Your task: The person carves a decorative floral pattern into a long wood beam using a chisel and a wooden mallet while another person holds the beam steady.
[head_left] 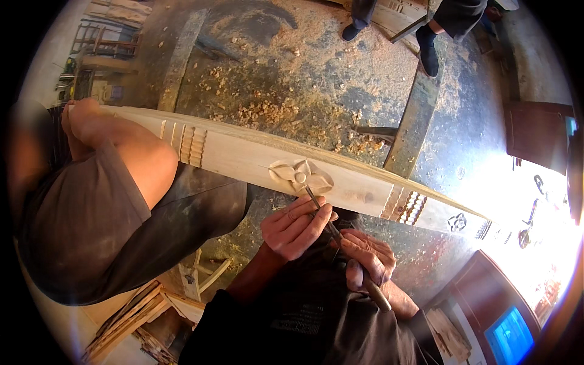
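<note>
A long, pale wooden beam (359, 188) crosses in front of me, slanting down toward the right. Carved into its face is a four-petalled flower (300, 176) with a round centre. Between both my hands runs a wood-carving chisel (378, 295), its metal tip resting at the flower's lower edge. My left hand (297, 227) pinches the metal shaft close to the tip, against the beam's near edge. Farther back, my right hand (368, 258) wraps round the tool's handle, whose wooden end sticks out below the palm.
A co-worker's arm (131, 137) leans over the beam's left end, above dark trousers. Trestle legs (420, 115) stand under the beam, amid wood shavings (267, 112). Another person's shoes (428, 58) are at the top right. Stacked boards (131, 319) lie lower left; a lit screen (510, 334) glows lower right.
</note>
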`<state>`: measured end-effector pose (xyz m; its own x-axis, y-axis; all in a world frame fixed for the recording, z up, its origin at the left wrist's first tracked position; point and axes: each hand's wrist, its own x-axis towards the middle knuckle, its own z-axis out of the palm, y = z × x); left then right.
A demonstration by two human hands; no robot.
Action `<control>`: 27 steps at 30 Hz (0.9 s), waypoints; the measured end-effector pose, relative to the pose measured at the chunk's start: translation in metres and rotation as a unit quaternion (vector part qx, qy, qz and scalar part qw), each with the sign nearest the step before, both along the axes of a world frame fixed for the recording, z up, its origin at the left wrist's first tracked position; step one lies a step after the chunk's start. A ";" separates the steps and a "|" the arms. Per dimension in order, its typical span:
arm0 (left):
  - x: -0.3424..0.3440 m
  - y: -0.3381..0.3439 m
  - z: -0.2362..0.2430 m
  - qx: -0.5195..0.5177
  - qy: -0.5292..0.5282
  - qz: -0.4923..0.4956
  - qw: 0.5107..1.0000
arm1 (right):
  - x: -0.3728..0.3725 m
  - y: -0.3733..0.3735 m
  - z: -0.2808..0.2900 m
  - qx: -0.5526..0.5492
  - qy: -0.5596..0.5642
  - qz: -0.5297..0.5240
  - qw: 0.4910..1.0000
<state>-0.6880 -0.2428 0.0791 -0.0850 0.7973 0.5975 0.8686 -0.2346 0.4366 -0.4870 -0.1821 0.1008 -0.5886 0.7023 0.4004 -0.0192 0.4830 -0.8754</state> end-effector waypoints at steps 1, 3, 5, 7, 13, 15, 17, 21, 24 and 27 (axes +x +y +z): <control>0.000 -0.001 -0.001 0.001 0.000 0.000 1.000 | 0.000 0.000 0.000 -0.003 -0.001 0.002 1.000; 0.000 -0.002 0.000 -0.003 -0.002 0.002 1.000 | -0.001 0.000 0.000 -0.007 -0.002 0.003 1.000; 0.000 -0.002 0.000 -0.005 -0.004 0.000 1.000 | -0.001 -0.001 -0.001 -0.007 -0.004 0.000 1.000; -0.001 -0.001 0.000 -0.004 -0.002 -0.004 1.000 | -0.002 -0.001 -0.002 -0.006 -0.004 -0.003 1.000; -0.002 -0.001 0.003 -0.013 0.001 -0.003 1.000 | -0.001 -0.001 -0.005 -0.006 -0.002 0.001 1.000; -0.001 -0.002 0.001 -0.012 0.006 0.002 1.000 | 0.001 0.000 -0.009 -0.007 0.001 0.007 1.000; 0.000 -0.002 0.002 -0.017 0.010 0.002 1.000 | 0.004 -0.002 -0.016 -0.005 0.006 0.016 1.000; -0.003 -0.003 0.007 -0.043 0.016 -0.010 0.999 | 0.003 -0.004 -0.026 0.007 0.015 0.017 1.000; -0.002 -0.004 0.004 -0.043 0.022 -0.010 0.999 | 0.005 -0.004 -0.031 0.016 0.016 0.023 0.999; -0.001 -0.004 0.002 -0.032 0.027 -0.005 0.999 | 0.004 -0.005 -0.029 0.016 0.020 0.018 0.999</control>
<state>-0.6889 -0.2466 0.0816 -0.0454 0.8346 0.5490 0.8891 -0.2168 0.4031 -0.4833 -0.1867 0.0715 -0.5961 0.6670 0.4470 -0.0722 0.5099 -0.8572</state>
